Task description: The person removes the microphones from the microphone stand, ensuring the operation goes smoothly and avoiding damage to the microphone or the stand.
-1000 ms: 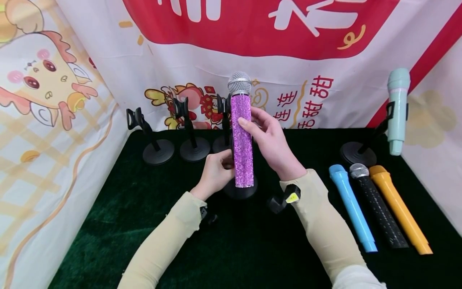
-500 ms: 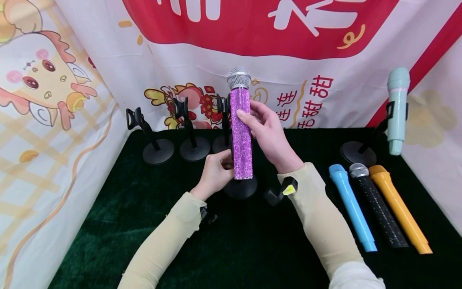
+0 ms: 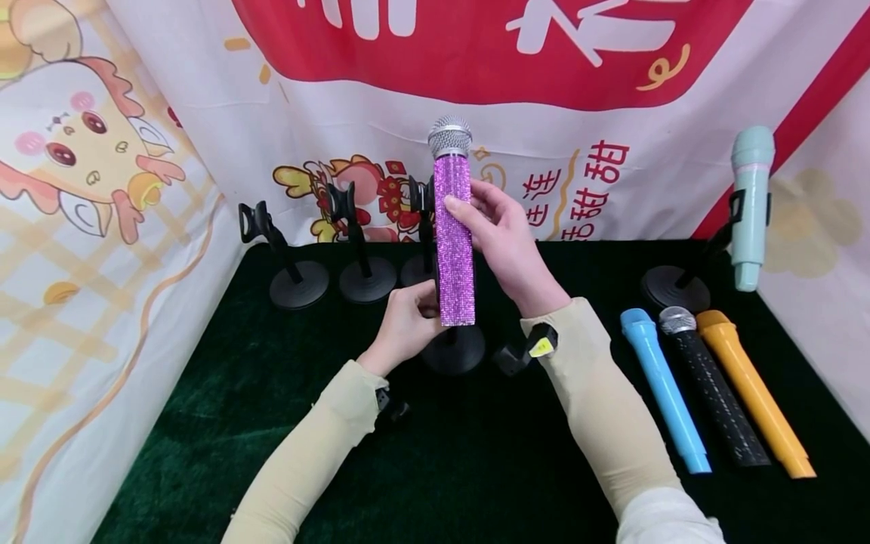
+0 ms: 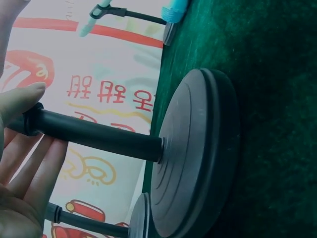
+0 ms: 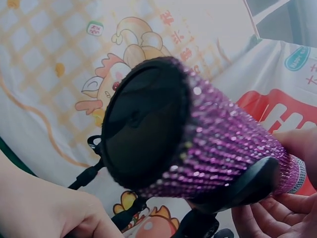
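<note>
A microphone (image 3: pixel 454 242) with a glittery purple body and silver mesh head stands nearly upright at the centre of the head view. My right hand (image 3: pixel 508 243) grips its upper body, thumb in front and fingers behind. The black clip (image 5: pixel 242 186) of a desk stand lies along the microphone's side in the right wrist view. My left hand (image 3: pixel 406 325) holds that stand's pole (image 4: pixel 99 131) just below the clip, thumb on one side and fingers on the other. The stand's round base (image 3: pixel 454 355) rests on the dark green cloth.
Black stands with bare clips, such as the leftmost stand (image 3: pixel 288 264), line the back left. At the back right, a mint microphone (image 3: pixel 751 211) sits in a stand. Before it lie a blue microphone (image 3: pixel 664 393), a black microphone (image 3: pixel 714 389) and an orange microphone (image 3: pixel 756 393).
My right hand and the purple microphone have moved upward in the head view, uncovering more of the stand's base. My left hand stays at the pole.
</note>
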`<act>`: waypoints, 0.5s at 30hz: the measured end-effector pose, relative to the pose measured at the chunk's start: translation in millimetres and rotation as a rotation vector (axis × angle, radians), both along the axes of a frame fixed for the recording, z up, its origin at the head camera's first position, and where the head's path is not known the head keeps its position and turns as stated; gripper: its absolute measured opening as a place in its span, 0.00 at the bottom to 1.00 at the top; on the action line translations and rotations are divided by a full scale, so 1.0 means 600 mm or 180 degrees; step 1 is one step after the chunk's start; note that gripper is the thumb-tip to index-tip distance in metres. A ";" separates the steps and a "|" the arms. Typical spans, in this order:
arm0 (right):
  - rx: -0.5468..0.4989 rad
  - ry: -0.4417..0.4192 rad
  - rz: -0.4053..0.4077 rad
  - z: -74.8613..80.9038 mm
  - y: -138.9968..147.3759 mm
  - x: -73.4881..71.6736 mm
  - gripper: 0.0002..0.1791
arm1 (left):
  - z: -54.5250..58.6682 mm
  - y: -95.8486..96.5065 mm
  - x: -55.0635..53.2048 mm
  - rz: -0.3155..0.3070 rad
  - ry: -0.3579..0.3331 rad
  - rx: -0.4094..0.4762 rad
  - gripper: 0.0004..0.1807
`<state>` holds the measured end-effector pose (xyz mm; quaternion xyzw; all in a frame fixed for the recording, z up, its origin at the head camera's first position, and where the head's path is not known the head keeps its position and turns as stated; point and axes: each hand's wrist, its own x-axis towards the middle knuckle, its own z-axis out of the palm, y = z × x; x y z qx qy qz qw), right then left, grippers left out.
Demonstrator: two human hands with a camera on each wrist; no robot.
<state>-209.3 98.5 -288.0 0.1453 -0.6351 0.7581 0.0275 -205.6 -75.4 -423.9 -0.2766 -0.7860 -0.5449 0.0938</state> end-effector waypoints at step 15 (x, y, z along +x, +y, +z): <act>0.0183 -0.0177 0.0193 -0.006 0.029 0.023 0.30 | 0.002 0.003 -0.001 0.0017 -0.0153 0.0014 0.16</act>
